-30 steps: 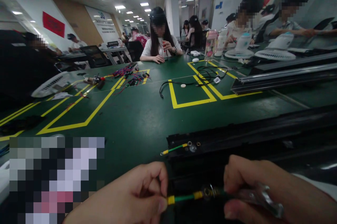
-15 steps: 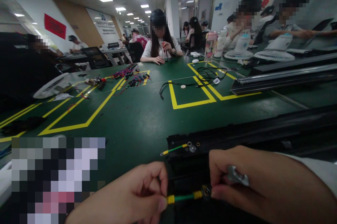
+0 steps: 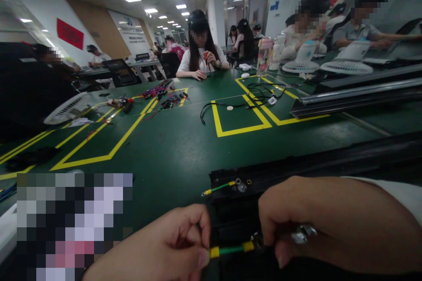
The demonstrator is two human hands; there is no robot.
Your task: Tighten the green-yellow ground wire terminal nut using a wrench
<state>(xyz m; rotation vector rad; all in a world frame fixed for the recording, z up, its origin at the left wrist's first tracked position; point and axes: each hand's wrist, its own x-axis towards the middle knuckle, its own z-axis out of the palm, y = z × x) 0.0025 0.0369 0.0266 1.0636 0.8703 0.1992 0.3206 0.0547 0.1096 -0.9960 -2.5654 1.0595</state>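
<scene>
A short green ground wire (image 3: pixel 231 249) with yellow sleeves runs across a black metal rail at the bottom of the head view. My left hand (image 3: pixel 184 239) pinches its left end between thumb and finger. The wire's other end meets a ring-like metal part (image 3: pixel 258 239), partly shadowed. My right hand (image 3: pixel 290 224) is curled beside that end, its thumb a little apart from the ring. A shiny silver tool, seemingly a small wrench (image 3: pixel 303 233), sticks out of its fingers, blurred. A second green ground wire (image 3: pixel 220 187) hangs from the rail (image 3: pixel 296 169) above.
More dark rails (image 3: pixel 356 94) lie at the right. Black cable (image 3: pixel 217 104) and a white disc (image 3: pixel 230 108) lie on the green table (image 3: pixel 171 140), which has yellow tape outlines. Wire bundles (image 3: pixel 161 92) sit at left. A person (image 3: pixel 201 56) sits opposite; white fans (image 3: pixel 300 59) stand at the back.
My right hand has rolled and its thumb has moved down and right, away from the ring end of the wire. The silver tool has turned with it. My left hand stays put.
</scene>
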